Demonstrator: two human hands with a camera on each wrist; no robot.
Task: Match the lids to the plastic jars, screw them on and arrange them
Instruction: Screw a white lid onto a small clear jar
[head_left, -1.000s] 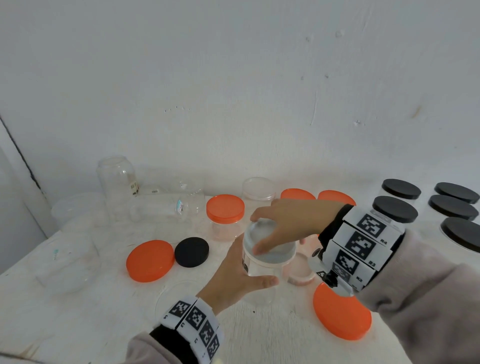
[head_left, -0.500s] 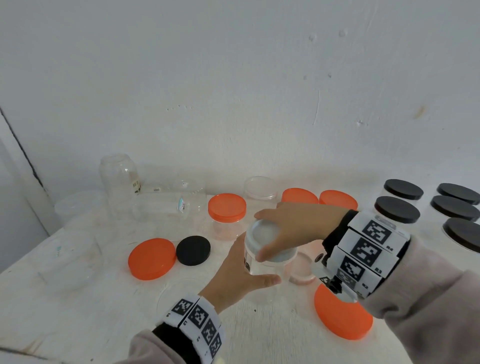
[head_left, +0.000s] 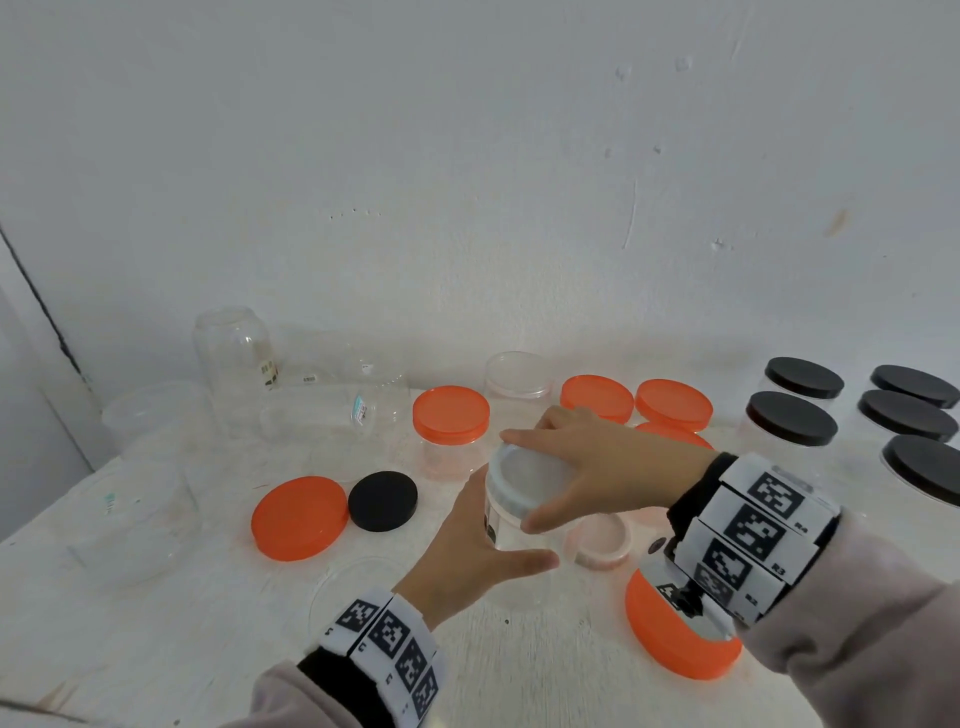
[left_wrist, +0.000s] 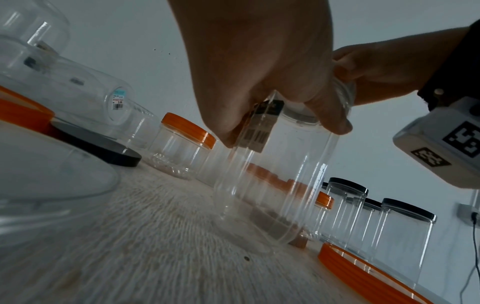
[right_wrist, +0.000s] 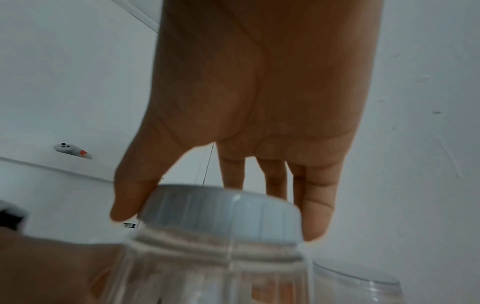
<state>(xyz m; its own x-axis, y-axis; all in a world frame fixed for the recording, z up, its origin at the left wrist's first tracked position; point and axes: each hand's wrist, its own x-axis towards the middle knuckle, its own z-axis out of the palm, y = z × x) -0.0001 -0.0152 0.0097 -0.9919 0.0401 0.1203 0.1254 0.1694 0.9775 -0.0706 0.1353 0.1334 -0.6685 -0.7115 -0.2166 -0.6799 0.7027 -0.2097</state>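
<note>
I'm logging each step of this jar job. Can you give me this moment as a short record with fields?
left hand: grips the clear jar near its top, jar standing on the white table
right hand: fingertips round the grey lid
lid state: on the jar's mouth, thread below showing
loose lids: black lid, orange lid
finished: black-lidded jars far right

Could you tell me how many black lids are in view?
6 black lids: five on jars at the right, one loose beside an orange lid. More may sit off-frame.
</note>
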